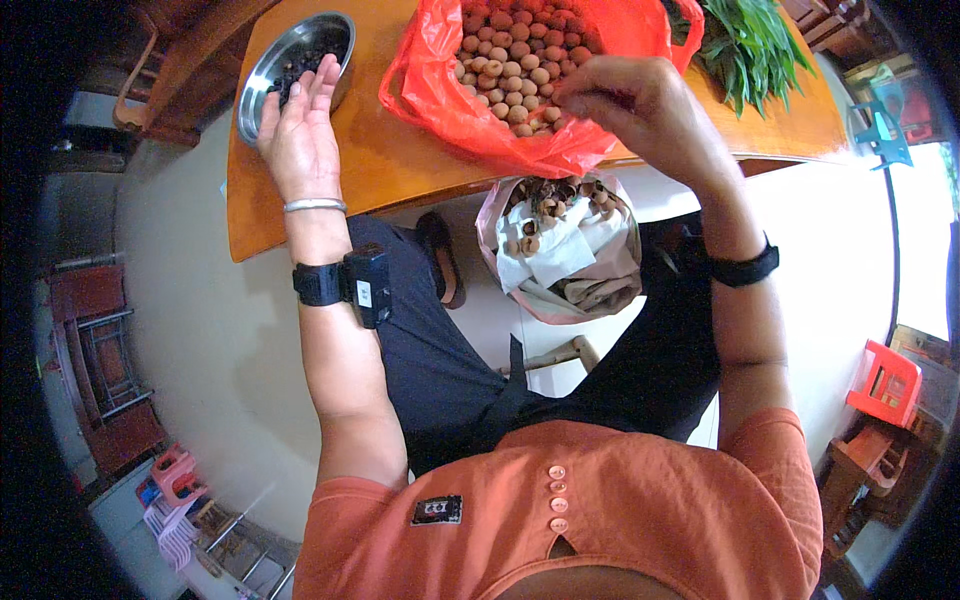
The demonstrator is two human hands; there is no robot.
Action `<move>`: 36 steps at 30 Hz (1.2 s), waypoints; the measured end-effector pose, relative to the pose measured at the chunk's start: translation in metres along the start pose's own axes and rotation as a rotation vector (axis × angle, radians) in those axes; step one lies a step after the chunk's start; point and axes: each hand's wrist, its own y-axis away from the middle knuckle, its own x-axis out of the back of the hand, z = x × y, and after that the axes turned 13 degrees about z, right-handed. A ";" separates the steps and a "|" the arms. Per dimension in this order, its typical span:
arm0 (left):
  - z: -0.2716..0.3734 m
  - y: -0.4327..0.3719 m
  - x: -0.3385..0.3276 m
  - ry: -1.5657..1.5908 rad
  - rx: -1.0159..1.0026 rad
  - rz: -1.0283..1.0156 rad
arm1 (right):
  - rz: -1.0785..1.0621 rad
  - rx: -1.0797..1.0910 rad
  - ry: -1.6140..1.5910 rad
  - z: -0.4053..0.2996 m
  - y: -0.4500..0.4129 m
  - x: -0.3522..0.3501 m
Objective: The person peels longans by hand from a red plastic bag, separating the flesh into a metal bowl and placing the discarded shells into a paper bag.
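Note:
My left hand (pixel 304 135) is palm up at the near rim of a stainless steel bowl (pixel 255 90), its fingers spread and nothing visible on the palm. Small dark pieces (pixel 289 71), too small to name surely, lie in the bowl. A red plastic bag (pixel 450 105) on the wooden table is rolled open and full of round brown fruits (pixel 517 71) that look like longans. Above the bag's right side is my right hand (pixel 619 94), fingers bent and pointing left. The hand's own back hides whether anything is between those fingertips.
Below the table edge, between my legs, stands a lined waste bin (pixel 562 277) with paper and cracked brown shells (pixel 551 206). Green leafy vegetables (pixel 754 52) lie at the table's right (pixel 810 127). A red plastic stool (pixel 885 382) stands on the floor far right.

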 end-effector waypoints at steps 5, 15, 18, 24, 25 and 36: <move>-0.002 0.050 -0.043 -0.327 -0.328 -0.142 | 0.113 0.199 0.260 0.051 -0.010 -0.019; -0.048 0.103 -0.070 -0.671 -0.398 -0.522 | 0.175 0.350 0.441 0.079 -0.024 -0.064; -0.050 0.105 -0.071 -0.650 -0.252 -0.430 | 0.038 0.402 0.708 0.085 -0.021 -0.069; -0.056 0.106 -0.067 -0.723 -0.206 -0.429 | -0.125 0.263 0.438 0.079 -0.028 -0.045; -0.057 0.106 -0.067 -0.725 -0.202 -0.431 | -0.125 0.259 0.437 0.077 -0.025 -0.040; -0.046 0.120 -0.083 -0.348 0.035 -0.409 | 0.053 0.009 -0.183 0.035 0.003 -0.018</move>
